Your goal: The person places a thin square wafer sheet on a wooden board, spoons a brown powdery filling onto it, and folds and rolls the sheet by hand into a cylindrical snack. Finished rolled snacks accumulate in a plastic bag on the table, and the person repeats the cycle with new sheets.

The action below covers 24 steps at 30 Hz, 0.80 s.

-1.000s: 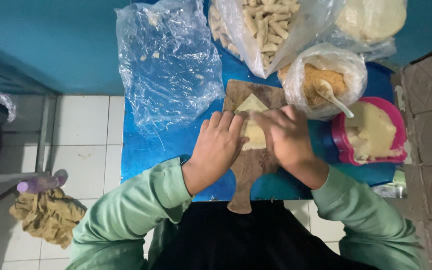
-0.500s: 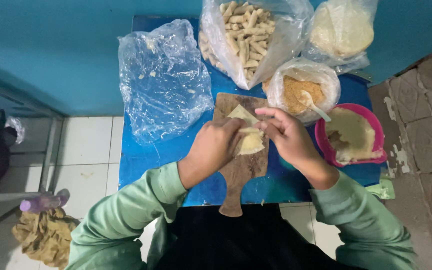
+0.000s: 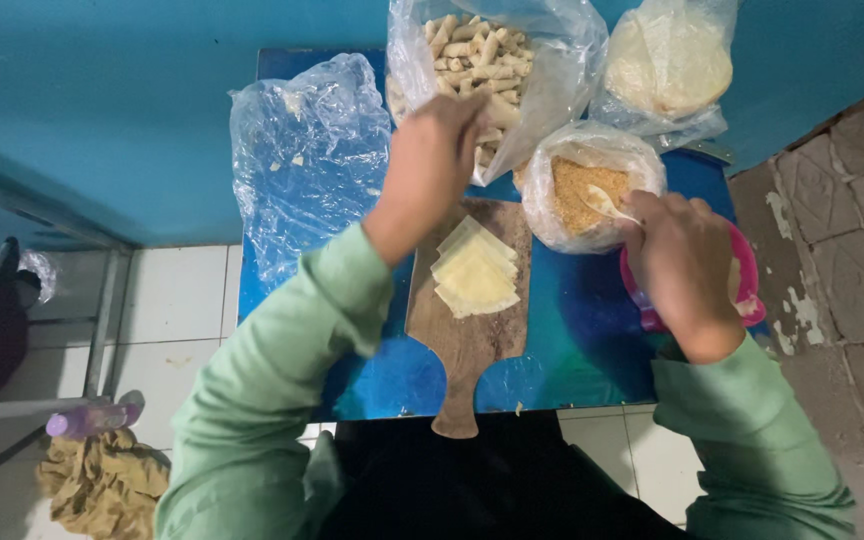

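Two hands: both work over a small blue table (image 3: pixel 572 350), the sleeves reaching in from the near edge.
Board: a wooden cutting board (image 3: pixel 467 340) lies on the table with its handle toward the near edge and its long axis running near to far.
Wrappers: a small stack of pale square wrappers (image 3: pixel 474 275) rests on the far half of the board, between the two hands and touched by neither.
Pink plate: a pink plate (image 3: pixel 747 290) sits at the right edge of the table, mostly covered by the right hand.
Right hand: the right hand (image 3: pixel 682 270) hovers over the pink plate, knuckles up, fingers curled close around the handle of a pale spoon (image 3: pixel 607 203).
Crumb bag: the spoon's bowl lies in a clear bag of brown crumbs (image 3: pixel 577 190), just far and left of the right hand.
Empty bag: a crumpled clear plastic bag (image 3: pixel 302 160) lies on the left part of the table.
Left hand: the left hand (image 3: pixel 432 165) reaches furthest, its arm slanting far and right across the board.
Left fingers: they are at the mouth of the bag of rolled pieces (image 3: pixel 482 60); blur hides whether they grip one.
Key relation: the rolls lie just beyond the left fingertips, well apart from the right hand.
Round stack: a bagged stack of round pale sheets (image 3: pixel 670 60) stands at the far right.
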Motion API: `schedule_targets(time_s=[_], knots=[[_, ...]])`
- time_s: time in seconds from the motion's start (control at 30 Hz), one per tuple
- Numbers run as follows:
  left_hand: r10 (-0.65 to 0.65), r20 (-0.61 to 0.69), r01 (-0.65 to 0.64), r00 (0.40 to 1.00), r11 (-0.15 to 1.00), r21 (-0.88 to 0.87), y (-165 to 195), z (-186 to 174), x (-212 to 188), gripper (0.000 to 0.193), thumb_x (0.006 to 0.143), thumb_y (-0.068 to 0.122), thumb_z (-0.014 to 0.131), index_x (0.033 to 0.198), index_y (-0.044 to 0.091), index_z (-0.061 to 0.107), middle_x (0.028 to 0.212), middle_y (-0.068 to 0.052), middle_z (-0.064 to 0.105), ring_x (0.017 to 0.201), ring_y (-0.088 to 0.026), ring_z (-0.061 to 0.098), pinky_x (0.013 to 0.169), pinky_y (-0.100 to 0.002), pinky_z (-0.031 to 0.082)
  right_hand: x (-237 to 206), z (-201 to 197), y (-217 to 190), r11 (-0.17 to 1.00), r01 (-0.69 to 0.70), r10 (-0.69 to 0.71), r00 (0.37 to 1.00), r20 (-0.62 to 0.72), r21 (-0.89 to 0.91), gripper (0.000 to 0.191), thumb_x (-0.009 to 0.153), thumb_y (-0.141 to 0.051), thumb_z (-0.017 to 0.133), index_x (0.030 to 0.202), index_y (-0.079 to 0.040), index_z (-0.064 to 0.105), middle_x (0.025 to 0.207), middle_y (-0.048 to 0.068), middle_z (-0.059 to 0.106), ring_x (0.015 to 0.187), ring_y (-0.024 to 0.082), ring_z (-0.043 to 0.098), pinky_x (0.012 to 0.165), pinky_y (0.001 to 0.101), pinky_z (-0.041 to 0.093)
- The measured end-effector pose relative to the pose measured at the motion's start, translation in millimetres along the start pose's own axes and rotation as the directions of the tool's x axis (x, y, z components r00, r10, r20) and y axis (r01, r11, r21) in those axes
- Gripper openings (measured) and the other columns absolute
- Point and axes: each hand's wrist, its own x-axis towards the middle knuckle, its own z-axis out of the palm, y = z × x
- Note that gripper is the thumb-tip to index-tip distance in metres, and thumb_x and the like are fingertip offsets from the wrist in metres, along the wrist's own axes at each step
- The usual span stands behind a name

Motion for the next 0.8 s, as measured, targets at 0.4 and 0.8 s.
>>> schedule_targets(time_s=[0.4, 0.8], knots=[[-0.107, 0.207, 0.107, 0.972, 0.994, 0.011, 19, -22, -58, 0.019, 0.096, 0.009, 0.065, 0.113, 0.001, 0.067, 0.098, -0.023, 0.064, 0.093, -0.043, 0.062, 0.082, -0.051, 0.051, 9, 37, 28, 0.909, -0.041, 0.070, 0.996, -0.057, 0.415, 0.013, 0.100, -0.013, 0.070, 0.105, -0.002, 0.074, 0.098, 0.020, 0.072, 0.090, 0.039, 0.070, 0.080, 0.0432, 0.055], [-0.249, 0.459, 0.208, 0.853, 0.968, 0.138, 32, -46, -111, 0.025, 0.084, 0.019, 0.076, 0.095, 0.002, 0.061, 0.097, -0.019, 0.064, 0.087, -0.040, 0.061, 0.075, -0.049, 0.051, 8, 38, 52, 0.570, -0.450, 0.411, 0.881, 0.235, 0.688, 0.017, 0.103, -0.016, 0.070, 0.104, 0.001, 0.074, 0.073, -0.001, 0.062, 0.063, 0.003, 0.052, 0.055, 0.0225, 0.037]])
